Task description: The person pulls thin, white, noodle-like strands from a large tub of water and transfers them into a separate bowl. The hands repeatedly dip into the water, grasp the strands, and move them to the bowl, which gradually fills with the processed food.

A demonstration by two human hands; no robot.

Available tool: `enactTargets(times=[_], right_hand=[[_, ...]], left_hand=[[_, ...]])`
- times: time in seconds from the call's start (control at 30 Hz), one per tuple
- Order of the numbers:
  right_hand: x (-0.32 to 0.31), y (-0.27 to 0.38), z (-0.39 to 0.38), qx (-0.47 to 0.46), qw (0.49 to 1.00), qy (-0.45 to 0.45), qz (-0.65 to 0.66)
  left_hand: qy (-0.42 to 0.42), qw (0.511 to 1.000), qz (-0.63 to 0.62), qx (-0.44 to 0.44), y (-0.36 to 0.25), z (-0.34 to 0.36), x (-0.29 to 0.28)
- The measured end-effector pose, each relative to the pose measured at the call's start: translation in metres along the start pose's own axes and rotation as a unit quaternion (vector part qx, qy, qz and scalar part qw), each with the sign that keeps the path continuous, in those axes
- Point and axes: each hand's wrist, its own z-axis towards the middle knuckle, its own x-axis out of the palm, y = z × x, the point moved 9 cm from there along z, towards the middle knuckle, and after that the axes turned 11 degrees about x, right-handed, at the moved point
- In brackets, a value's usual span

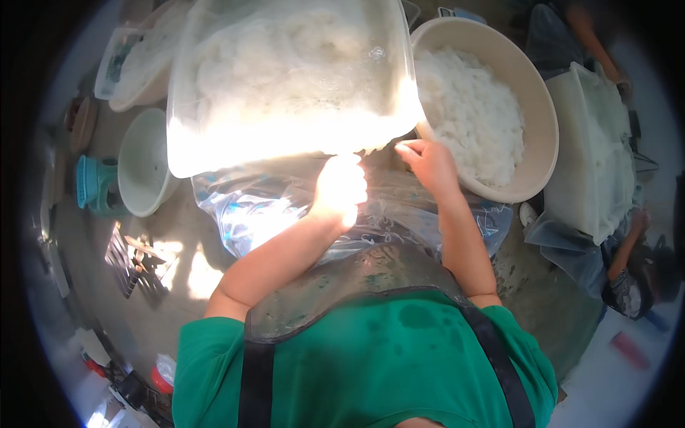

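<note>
My left hand [341, 183] is closed, washed out by bright sunlight, at the near rim of a large pale rectangular tub [175, 135]. Beside that rim, to the right, my right hand [432, 167] has its thumb and fingers pinched together. A thin, pale, stringy bit shows between the two hands, but its kind and what each hand grips are too small and glared to tell. Inside the tub lies a soft white mass [285, 64] in cloudy liquid. Below my hands a clear plastic sheet [264, 214] hangs over my lap, next to a wet dark apron [342, 285].
A round beige tub [546, 135] full of white pieces [471, 114] stands close on the right. Further right, another person's arm [628, 246] is near a white tub [589, 157]. Leftward are a white basin [139, 167], a teal plastic stool [93, 187] and another filled tub [153, 82].
</note>
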Motion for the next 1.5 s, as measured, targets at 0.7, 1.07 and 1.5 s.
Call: enactTargets(times=[0.7, 1.07, 1.5], right_hand=[[0.004, 0.032, -0.043, 0.03, 0.948, 0.165, 0.27], [0.023, -0.014, -0.009, 0.007, 0.973, 0.039, 0.229], [-0.096, 0.15, -0.009, -0.254, 0.94, -0.076, 0.214]], left_hand=[[0.109, 0.97, 0.17, 0.136, -0.032, 0.003, 0.071], [0.112, 0.977, 0.152, 0.099, -0.04, -0.003, 0.049], [0.443, 0.541, 0.602, 0.385, -0.128, -0.071, 0.185]])
